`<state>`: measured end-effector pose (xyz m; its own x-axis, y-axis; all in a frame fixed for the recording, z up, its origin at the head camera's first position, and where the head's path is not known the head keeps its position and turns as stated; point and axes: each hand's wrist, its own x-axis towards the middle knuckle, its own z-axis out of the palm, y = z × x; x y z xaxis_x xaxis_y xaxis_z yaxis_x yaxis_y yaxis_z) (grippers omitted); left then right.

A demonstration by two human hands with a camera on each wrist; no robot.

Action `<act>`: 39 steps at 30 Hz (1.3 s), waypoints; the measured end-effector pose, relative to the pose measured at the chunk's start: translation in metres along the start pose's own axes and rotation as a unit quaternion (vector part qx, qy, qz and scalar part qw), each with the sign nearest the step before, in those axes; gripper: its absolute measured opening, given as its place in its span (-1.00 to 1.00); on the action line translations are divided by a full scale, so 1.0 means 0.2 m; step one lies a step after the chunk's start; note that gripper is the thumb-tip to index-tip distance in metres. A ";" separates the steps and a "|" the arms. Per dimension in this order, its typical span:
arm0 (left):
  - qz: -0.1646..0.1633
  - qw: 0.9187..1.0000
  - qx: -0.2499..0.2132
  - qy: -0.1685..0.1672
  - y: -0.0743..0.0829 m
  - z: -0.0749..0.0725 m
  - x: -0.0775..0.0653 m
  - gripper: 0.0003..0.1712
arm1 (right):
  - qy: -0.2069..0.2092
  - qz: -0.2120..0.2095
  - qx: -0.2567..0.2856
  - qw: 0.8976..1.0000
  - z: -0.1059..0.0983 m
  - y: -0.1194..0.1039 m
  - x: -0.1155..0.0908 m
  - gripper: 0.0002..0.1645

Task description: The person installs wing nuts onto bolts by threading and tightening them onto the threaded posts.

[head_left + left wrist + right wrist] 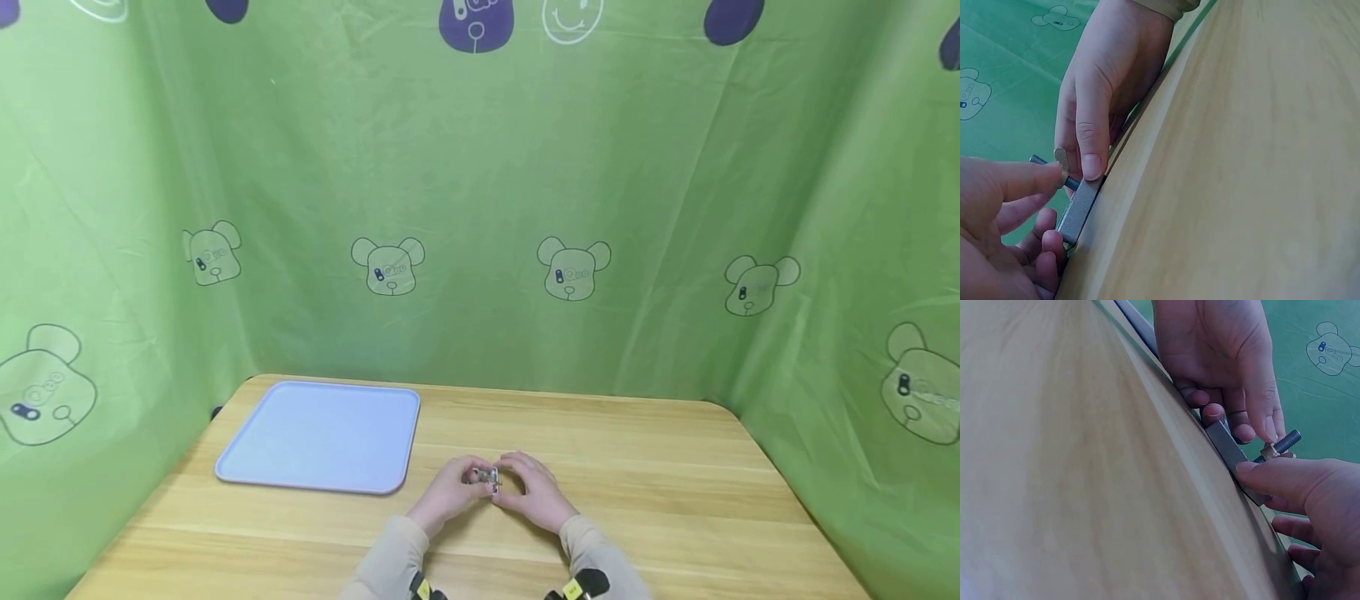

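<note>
Near the front of the wooden table, my two hands meet over a small piece of metal hardware. It has a flat grey metal bar (1229,450) and a dark threaded bolt (1288,441) that stands out from the bar's face. On the bolt's thread sits a brass-coloured wing nut (1061,157). My left hand (448,493) pinches the wing nut with thumb and forefinger, its other fingers curled near one end of the bar. From the other side, my right hand (538,493) grips the bar, thumb on the face with the bolt. The right fingertips are partly hidden behind the bar.
A pale blue tray (322,437) lies flat at the back left of the wooden table (675,517). Green printed curtains (480,333) hang along the back and both sides.
</note>
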<state>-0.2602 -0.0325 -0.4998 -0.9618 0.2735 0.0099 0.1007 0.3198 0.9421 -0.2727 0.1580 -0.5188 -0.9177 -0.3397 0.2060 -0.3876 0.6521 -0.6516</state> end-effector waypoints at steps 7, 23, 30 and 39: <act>-0.008 1.000 -0.017 0.005 0.04 -0.03 -0.02 -0.48 | 0.002 -0.001 0.002 1.000 -0.01 0.00 -0.01 -0.30; 0.023 0.997 0.071 -0.005 0.05 -0.07 -0.03 -0.72 | -0.005 -0.006 -0.004 1.000 -0.01 0.01 -0.01 -0.29; 0.041 0.993 0.113 -0.013 0.05 -0.05 -0.02 -0.68 | -0.004 -0.009 -0.004 1.000 -0.01 0.01 -0.01 -0.28; 0.048 0.987 0.149 -0.033 0.06 -0.05 0.02 -0.65 | -0.004 -0.012 -0.013 1.000 -0.01 0.01 -0.02 -0.30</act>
<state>-0.2652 -0.0367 -0.4856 -0.9267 0.3707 0.0625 0.2694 0.5390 0.7980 -0.2709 0.1617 -0.5204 -0.9079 -0.3598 0.2152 -0.4110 0.6619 -0.6269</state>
